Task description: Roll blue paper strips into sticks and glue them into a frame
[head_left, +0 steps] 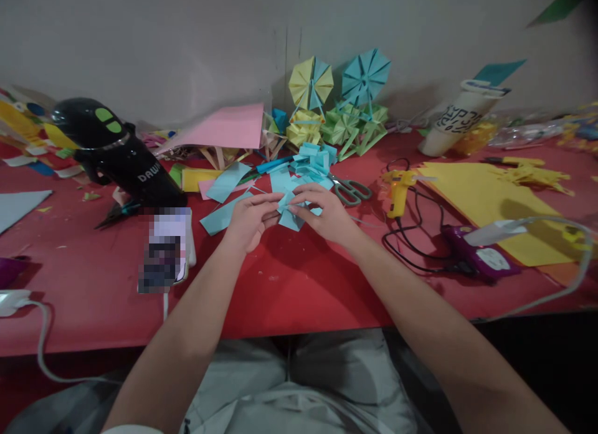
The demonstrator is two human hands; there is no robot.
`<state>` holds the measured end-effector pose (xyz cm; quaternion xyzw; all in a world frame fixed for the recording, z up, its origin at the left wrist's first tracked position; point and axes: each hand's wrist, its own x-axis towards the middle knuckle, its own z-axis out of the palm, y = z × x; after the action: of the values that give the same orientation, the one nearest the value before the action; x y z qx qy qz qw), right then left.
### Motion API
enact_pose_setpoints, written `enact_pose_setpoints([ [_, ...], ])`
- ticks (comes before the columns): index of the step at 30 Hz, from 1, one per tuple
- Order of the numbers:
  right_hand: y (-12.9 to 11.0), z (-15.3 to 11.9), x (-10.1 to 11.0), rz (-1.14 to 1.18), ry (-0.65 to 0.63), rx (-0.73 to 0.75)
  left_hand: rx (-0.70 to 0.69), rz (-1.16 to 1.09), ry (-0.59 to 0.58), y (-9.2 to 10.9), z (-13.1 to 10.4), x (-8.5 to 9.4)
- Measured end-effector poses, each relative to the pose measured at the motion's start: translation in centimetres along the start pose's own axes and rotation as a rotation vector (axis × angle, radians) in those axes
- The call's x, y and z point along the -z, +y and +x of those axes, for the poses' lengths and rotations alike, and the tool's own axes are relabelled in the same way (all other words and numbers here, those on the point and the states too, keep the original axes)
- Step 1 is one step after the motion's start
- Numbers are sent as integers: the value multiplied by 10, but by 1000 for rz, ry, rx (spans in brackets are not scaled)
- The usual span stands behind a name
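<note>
Between my two hands, just above the red table, is a small folded piece of blue paper (290, 219). The fingertips of my left hand (255, 218) pinch its left side. My right hand (322, 211) grips it from the right, thumb and fingers together on the paper. More folded blue paper pieces (312, 161) are piled right behind my hands. Flat blue paper strips (219, 215) lie beside my left hand. A pair of scissors (351, 192) rests behind my right hand, its blades partly covered by paper.
On the right, a yellow glue gun (398, 194) stands near a purple power strip (483, 253) and yellow paper sheets (504, 216). A phone (168, 250) and a black bottle (135, 160) are on the left. Folded paper fans (365, 78) and a white cup (455, 119) stand by the wall.
</note>
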<state>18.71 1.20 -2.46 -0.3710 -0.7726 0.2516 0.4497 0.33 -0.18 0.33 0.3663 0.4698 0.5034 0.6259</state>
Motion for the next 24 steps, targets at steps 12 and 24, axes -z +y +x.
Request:
enact_pose_setpoints([
  [12, 0, 0, 2, 10, -6, -2, -96, 31, -51, -6, 4, 4],
  [24, -5, 2, 3, 8, 28, -67, -280, 209, 16, -12, 9, 7],
])
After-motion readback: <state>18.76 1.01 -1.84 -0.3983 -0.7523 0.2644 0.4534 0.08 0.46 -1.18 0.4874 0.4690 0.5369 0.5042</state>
